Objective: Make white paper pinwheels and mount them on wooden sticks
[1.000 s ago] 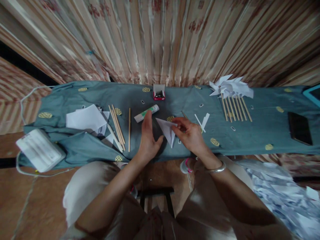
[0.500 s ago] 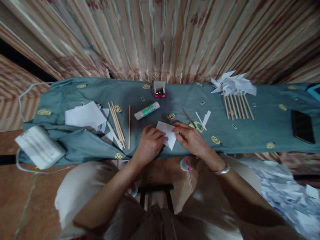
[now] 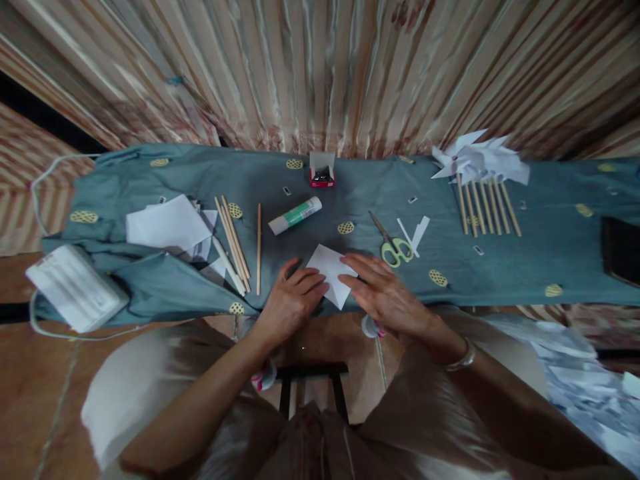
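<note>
A small square of white paper [image 3: 331, 268] lies turned like a diamond near the front edge of the cloth-covered table. My left hand [image 3: 293, 300] rests its fingers on the paper's left side, with the thumb held apart. On the right side, my right hand [image 3: 383, 287] touches the sheet with outstretched, slightly spread fingers. Green-handled scissors [image 3: 393, 247] lie beyond my right hand, beside narrow white paper strips [image 3: 417, 237]. A glue stick [image 3: 296, 215] with a green label lies past my left hand. Behind it stands a small open red box [image 3: 322, 175] of dark pieces.
At left are paper sheets [image 3: 167, 223], several wooden sticks [image 3: 234, 243] and a white device with a cable [image 3: 75, 287]. Paper pinwheels on sticks [image 3: 483, 163] lie at right, and a dark phone [image 3: 620, 250] sits at the edge. A curtain [image 3: 320, 80] hangs behind the table [image 3: 540, 227].
The paper now lies more open to view between my hands. My fingers have straightened, and my right hand has shifted slightly toward me. The view has turned a little.
</note>
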`<state>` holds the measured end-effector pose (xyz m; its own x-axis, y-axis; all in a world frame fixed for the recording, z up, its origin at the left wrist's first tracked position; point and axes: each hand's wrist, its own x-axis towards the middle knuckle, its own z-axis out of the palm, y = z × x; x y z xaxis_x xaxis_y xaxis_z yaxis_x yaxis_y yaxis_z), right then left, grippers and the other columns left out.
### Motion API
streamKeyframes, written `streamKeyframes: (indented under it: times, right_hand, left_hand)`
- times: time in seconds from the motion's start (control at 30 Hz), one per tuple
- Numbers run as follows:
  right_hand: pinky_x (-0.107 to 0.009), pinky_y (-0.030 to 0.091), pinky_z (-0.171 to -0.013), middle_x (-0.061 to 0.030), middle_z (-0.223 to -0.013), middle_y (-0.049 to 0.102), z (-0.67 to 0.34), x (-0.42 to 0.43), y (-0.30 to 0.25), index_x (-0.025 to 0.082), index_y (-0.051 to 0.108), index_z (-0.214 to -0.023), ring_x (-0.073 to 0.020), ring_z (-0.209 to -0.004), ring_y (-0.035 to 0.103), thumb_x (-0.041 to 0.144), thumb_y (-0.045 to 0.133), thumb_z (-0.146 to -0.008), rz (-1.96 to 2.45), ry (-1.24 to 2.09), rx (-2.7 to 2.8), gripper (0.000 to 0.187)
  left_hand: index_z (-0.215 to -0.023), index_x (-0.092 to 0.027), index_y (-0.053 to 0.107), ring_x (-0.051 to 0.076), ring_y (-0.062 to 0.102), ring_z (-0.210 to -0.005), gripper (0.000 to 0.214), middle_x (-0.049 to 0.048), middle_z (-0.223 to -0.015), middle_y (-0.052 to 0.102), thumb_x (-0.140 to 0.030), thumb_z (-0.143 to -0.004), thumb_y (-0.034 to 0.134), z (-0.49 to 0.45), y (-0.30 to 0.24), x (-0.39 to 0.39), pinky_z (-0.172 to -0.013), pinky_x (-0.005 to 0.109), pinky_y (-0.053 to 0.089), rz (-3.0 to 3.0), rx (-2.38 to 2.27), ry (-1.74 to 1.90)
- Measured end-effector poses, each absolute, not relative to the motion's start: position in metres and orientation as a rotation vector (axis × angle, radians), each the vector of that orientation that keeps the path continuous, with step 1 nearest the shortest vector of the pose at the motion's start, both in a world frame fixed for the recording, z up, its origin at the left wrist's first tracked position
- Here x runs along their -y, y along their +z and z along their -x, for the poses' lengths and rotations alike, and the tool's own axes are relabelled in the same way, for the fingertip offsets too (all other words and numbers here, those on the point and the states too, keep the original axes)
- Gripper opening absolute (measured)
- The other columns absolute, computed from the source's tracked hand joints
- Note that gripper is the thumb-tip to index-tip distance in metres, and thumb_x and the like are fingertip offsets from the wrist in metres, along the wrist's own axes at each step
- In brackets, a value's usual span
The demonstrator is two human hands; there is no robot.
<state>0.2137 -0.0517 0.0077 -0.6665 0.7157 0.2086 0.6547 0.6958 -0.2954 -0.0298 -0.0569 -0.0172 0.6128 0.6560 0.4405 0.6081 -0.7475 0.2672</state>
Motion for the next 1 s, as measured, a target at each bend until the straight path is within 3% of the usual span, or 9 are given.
streamKeyframes:
  times: [0.2,0.33,0.53,0.67,0.73,0.8,0.9,1.0]
  right_hand:
    - [-0.040,0.056,-0.092,-0.0087,-0.108,0.075,-0.212,0.046,0.001,0.019,0.074,-0.101,-0.0221,-0.102,0.068,0.021,0.047,-0.101,1.059,0.686,2.407,0.027]
    - [-0.037,0.055,-0.087,-0.0067,-0.098,0.076,-0.208,0.040,-0.006,0.020,0.075,-0.096,-0.0210,-0.094,0.070,0.026,0.055,-0.099,1.158,0.867,2.188,0.021]
    - [-0.034,0.053,-0.082,-0.0062,-0.090,0.075,-0.200,0.033,-0.006,0.020,0.074,-0.094,-0.0205,-0.086,0.068,0.029,0.056,-0.098,1.320,0.859,2.137,0.021]
    - [-0.030,0.049,-0.073,-0.0031,-0.080,0.072,-0.194,0.028,-0.003,0.020,0.072,-0.089,-0.0178,-0.075,0.065,0.027,0.058,-0.095,1.406,0.813,2.146,0.016]
    - [-0.029,0.048,-0.071,-0.0024,-0.077,0.071,-0.192,0.026,-0.002,0.020,0.071,-0.087,-0.0171,-0.071,0.063,0.025,0.060,-0.094,1.437,0.791,2.150,0.014]
    - [-0.028,0.047,-0.070,-0.0029,-0.077,0.071,-0.189,0.025,-0.002,0.020,0.070,-0.086,-0.0174,-0.071,0.064,0.024,0.060,-0.094,1.450,0.762,2.161,0.014]
    - [-0.029,0.047,-0.071,-0.0049,-0.081,0.073,-0.187,0.024,-0.001,0.019,0.071,-0.087,-0.0184,-0.074,0.066,0.021,0.059,-0.093,1.471,0.714,2.174,0.014]
    - [-0.028,0.047,-0.070,-0.0050,-0.082,0.075,-0.184,0.023,-0.002,0.019,0.071,-0.088,-0.0185,-0.074,0.066,0.020,0.060,-0.091,1.528,0.680,2.166,0.011]
  left_hand:
    - [-0.105,-0.016,0.071,0.020,0.062,-0.088,0.020,0.0075,-0.098,0.073,-0.023,-0.101,0.053,0.033,-0.014,0.064,-0.073,0.034,0.047,-2.532,-1.150,0.789]
    - [-0.104,-0.015,0.071,0.020,0.062,-0.086,0.023,0.0073,-0.090,0.070,-0.026,-0.101,0.051,0.033,-0.014,0.062,-0.075,0.033,0.048,-2.397,-1.222,0.779]
    - [-0.103,-0.015,0.070,0.020,0.065,-0.085,0.021,0.0072,-0.088,0.071,-0.026,-0.100,0.053,0.032,-0.016,0.056,-0.079,0.034,0.053,-2.248,-1.330,0.717]
    - [-0.118,-0.015,0.065,0.020,0.067,-0.083,0.025,0.0070,-0.092,0.072,-0.028,-0.099,0.056,0.032,-0.016,0.051,-0.078,0.034,0.056,-2.172,-1.417,0.762]
    - [-0.126,-0.015,0.060,0.022,0.068,-0.091,0.031,0.0093,-0.101,0.073,-0.029,-0.099,0.054,0.030,-0.012,0.053,-0.082,0.037,0.057,-2.239,-1.439,0.782]
    - [-0.134,-0.015,0.055,0.027,0.064,-0.113,0.035,0.0145,-0.120,0.069,-0.026,-0.101,0.051,0.026,-0.009,0.060,-0.094,0.044,0.055,-2.406,-1.374,0.775]
    - [-0.145,-0.012,0.045,0.027,0.048,-0.141,0.044,0.0179,-0.142,0.059,-0.015,-0.101,0.042,0.018,-0.008,0.077,-0.112,0.048,0.046,-2.629,-1.134,0.746]
    - [-0.149,-0.006,0.037,0.027,0.029,-0.153,0.052,0.0209,-0.153,0.047,-0.005,-0.097,0.035,0.013,-0.016,0.092,-0.121,0.050,0.036,-2.706,-1.046,0.572]
